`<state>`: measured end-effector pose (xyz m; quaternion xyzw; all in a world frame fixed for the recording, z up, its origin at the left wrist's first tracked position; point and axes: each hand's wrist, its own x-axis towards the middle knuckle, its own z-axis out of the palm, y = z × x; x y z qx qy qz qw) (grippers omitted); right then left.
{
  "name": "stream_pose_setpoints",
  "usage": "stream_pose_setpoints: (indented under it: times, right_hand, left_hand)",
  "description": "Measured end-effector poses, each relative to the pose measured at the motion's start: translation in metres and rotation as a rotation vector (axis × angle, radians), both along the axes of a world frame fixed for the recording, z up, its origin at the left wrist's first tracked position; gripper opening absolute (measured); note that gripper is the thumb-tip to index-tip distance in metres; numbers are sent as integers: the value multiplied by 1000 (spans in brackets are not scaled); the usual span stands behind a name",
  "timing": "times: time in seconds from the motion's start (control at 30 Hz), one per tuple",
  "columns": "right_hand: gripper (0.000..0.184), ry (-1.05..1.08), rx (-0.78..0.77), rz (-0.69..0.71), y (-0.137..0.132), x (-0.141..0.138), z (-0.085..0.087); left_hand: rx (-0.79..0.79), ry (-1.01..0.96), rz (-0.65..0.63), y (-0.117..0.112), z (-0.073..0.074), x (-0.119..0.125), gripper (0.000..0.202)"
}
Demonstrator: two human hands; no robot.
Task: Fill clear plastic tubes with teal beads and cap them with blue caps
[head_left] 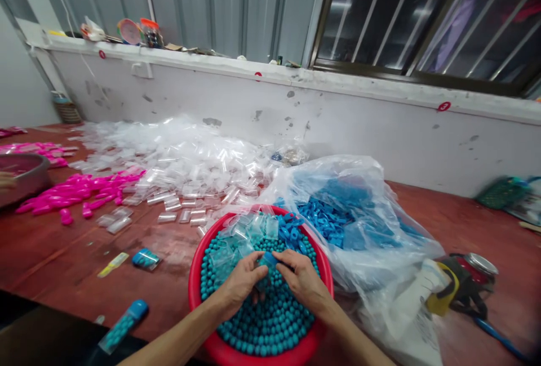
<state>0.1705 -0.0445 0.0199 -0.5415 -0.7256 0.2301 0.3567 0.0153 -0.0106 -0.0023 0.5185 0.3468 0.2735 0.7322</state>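
Over a red basin (195, 264) filled with teal beads (262, 329), my two hands meet. My left hand (240, 282) is closed around a small clear plastic tube, mostly hidden by the fingers. At its mouth sits a blue cap (269, 259), pinched by the fingers of my right hand (303, 280). Whether the cap is fully seated I cannot tell. Inside the basin, on the beads, lie empty clear tubes (236, 239) at the back left and loose blue caps (291, 230) at the back right.
A clear bag (367, 174) of blue caps lies behind the basin. To the left are a heap of clear tubes (181, 152), pink pieces (80, 192) and a capped bead-filled tube (146, 259). Another filled tube (124, 324) is lower left. A tape dispenser (443, 290) lies right.
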Motion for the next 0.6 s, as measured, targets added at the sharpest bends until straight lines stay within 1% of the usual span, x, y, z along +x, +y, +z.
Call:
stream_pose_setpoints:
  times: [0.07,0.13,0.2,0.23,0.3,0.37,0.4,0.53,0.6]
  right_hand:
    - [27,49,-74,3,-2,-3,1]
    - [30,86,-123,-22,-6,-6,2]
    - [30,79,-88,-48,-9,-8,4]
    - [30,61,-55,-39,-10,-9,4]
    - [29,17,-4,36,-11,-10,5]
    - [29,-6,14,120,-10,-11,3]
    - [29,3,24,122,-9,-11,1]
    - [28,128,37,-4,-6,-15,-11]
    - [27,144,18,23,-5,-16,-12]
  left_hand:
    - [-22,-47,-13,-2,-2,-2,53]
    - [-36,-75,2,-4,-3,-2,56]
    - [-40,-66,46,-6,-4,-2,59]
    - [-36,-50,74,-7,-4,-2,60]
    - [-22,-4,127,-9,-3,-1,60]
    - [-10,30,163,-11,-2,1,57]
    - [-2,35,180,-12,-2,1,55]
    - [7,30,187,-13,0,2,51]
    - [19,49,178,-13,0,1,47]
